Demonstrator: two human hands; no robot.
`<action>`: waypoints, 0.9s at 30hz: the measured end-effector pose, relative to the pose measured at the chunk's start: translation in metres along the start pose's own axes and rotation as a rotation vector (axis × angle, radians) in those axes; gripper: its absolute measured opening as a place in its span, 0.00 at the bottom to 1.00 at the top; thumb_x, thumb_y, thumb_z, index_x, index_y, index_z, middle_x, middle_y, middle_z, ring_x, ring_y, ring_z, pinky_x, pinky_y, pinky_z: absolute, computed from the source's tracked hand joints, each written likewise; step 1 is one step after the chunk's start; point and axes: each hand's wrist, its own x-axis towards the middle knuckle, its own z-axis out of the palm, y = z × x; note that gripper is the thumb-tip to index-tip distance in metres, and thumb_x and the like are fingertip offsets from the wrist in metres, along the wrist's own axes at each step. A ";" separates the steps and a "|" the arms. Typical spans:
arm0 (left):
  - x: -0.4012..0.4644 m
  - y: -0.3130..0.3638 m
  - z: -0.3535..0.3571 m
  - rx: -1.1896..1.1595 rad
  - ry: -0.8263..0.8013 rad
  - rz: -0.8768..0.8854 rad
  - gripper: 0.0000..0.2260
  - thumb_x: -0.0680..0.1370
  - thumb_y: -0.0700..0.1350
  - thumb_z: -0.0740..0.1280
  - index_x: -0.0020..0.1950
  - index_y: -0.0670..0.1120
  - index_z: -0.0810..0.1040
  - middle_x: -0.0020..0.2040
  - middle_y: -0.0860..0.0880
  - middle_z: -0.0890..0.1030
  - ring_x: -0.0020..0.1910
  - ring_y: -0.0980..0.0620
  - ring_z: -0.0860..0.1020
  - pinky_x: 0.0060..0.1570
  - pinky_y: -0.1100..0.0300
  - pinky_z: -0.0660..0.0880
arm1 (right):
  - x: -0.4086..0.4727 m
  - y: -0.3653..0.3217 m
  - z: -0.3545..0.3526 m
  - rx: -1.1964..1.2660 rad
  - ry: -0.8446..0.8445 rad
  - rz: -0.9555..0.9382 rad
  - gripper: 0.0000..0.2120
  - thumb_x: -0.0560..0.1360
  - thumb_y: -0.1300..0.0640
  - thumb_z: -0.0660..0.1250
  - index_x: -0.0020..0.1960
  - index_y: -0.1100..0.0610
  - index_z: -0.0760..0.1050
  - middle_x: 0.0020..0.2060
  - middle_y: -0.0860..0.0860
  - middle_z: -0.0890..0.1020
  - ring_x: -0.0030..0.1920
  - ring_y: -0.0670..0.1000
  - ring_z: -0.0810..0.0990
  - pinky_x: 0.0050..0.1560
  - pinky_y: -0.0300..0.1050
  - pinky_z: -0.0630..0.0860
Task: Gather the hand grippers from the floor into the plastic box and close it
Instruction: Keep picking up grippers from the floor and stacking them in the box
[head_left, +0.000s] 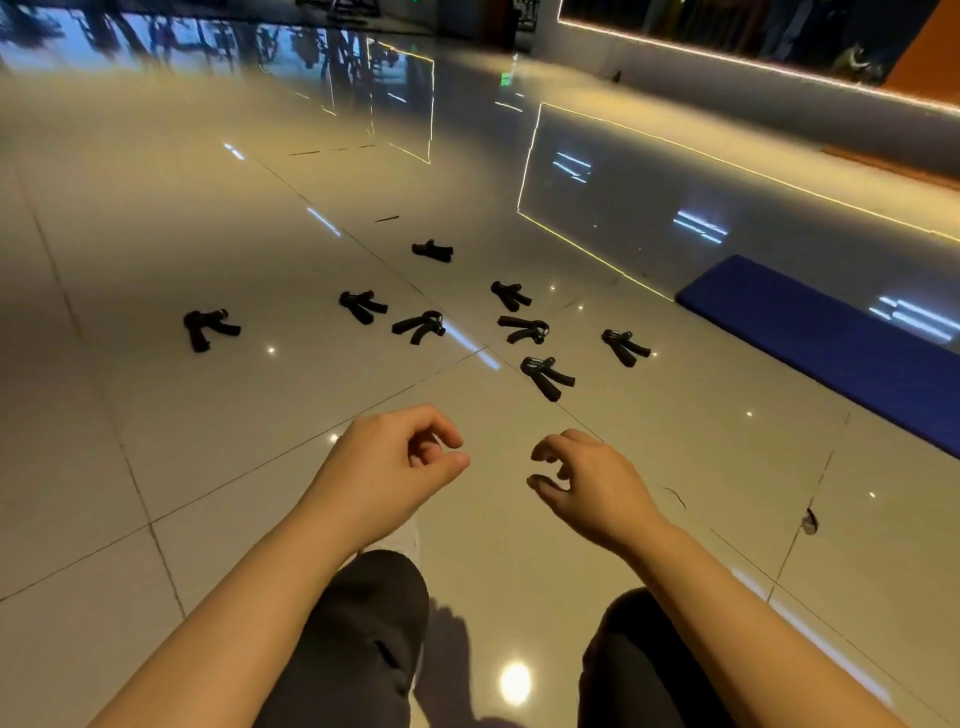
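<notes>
Several black hand grippers lie scattered on the glossy tiled floor ahead of me. The nearest hand gripper (546, 375) lies just beyond my right hand; another hand gripper (209, 327) lies far to the left, and the farthest hand gripper (432, 250) is at the back. My left hand (400, 467) and my right hand (587, 480) hover side by side above the floor, short of the grippers. Both have loosely curled fingers and hold nothing. No plastic box is in view.
A blue mat (821, 332) lies on the floor to the right. A lit wall base (779, 93) runs along the far right. My dark-trousered legs (363, 634) are below my arms. Bare floor tiles (156, 208) stretch to the left and behind the grippers.
</notes>
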 end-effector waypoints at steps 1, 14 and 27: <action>0.008 0.000 -0.001 0.015 0.009 0.002 0.02 0.73 0.48 0.70 0.45 0.54 0.79 0.36 0.52 0.79 0.37 0.55 0.76 0.36 0.69 0.72 | 0.012 -0.002 -0.007 0.019 0.046 0.001 0.14 0.75 0.46 0.64 0.59 0.48 0.73 0.55 0.44 0.76 0.50 0.47 0.76 0.47 0.44 0.74; 0.135 0.008 0.018 0.164 -0.117 0.049 0.08 0.73 0.50 0.71 0.51 0.53 0.77 0.44 0.55 0.77 0.42 0.57 0.76 0.45 0.62 0.75 | 0.112 0.069 -0.082 0.157 0.042 0.050 0.18 0.73 0.47 0.69 0.60 0.50 0.73 0.56 0.46 0.77 0.51 0.43 0.74 0.48 0.35 0.71; 0.326 0.028 0.128 0.300 -0.346 -0.049 0.14 0.72 0.52 0.72 0.56 0.55 0.74 0.45 0.54 0.75 0.41 0.57 0.74 0.44 0.61 0.74 | 0.217 0.215 -0.093 0.579 -0.084 0.202 0.20 0.71 0.49 0.71 0.61 0.50 0.73 0.54 0.47 0.76 0.52 0.47 0.76 0.54 0.46 0.76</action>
